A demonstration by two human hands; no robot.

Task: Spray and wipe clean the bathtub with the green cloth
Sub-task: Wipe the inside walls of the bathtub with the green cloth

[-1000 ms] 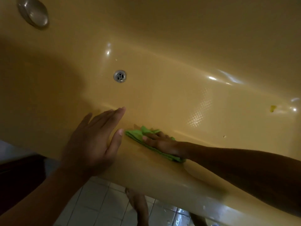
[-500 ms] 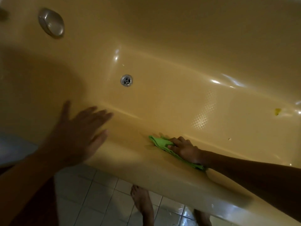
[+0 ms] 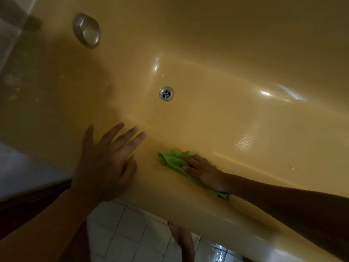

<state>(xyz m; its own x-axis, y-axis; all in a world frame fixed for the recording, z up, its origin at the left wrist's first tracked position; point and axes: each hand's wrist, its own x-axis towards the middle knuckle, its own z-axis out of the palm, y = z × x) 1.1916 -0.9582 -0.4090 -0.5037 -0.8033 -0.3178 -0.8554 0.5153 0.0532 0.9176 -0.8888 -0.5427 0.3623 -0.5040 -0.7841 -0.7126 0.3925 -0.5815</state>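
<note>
While it presses the green cloth (image 3: 171,160) onto the near inner wall of the bathtub (image 3: 217,59), the right hand (image 3: 206,173) lies palm down w/ fingers fairly straight on top, not bunching the fabric. That's prob. so a broad pad of cloth drags over the enamel. Cloth sits just below the near rim & above the crease where wall meets tub floor. Part of it sticks out ahead of the fingertips, and a strip trails under the wrist. Forearm comes over the rim from the right, b/c the person leans in from outside.

Left hand (image 3: 105,167) is wide, fingers spread, empty. It appears flat on the same wall, near the cloth but apart from it, likely a brace for body weight. It lies in the cloth's path toward the drain end, so a stroke that way needs it shifted.

Further out:
- Round drain (image 3: 166,93) on the tub floor, well apart from both hands.
- Metal overflow cover (image 3: 86,30) on the end wall.
- Dotted anti-slip patch (image 3: 244,142) to the right.
- Small pale speck (image 3: 291,168) beyond it, not yet wiped.

Below the rim are the tiled floor (image 3: 132,229) & a bare foot (image 3: 182,237). No spray bottle in view.
</note>
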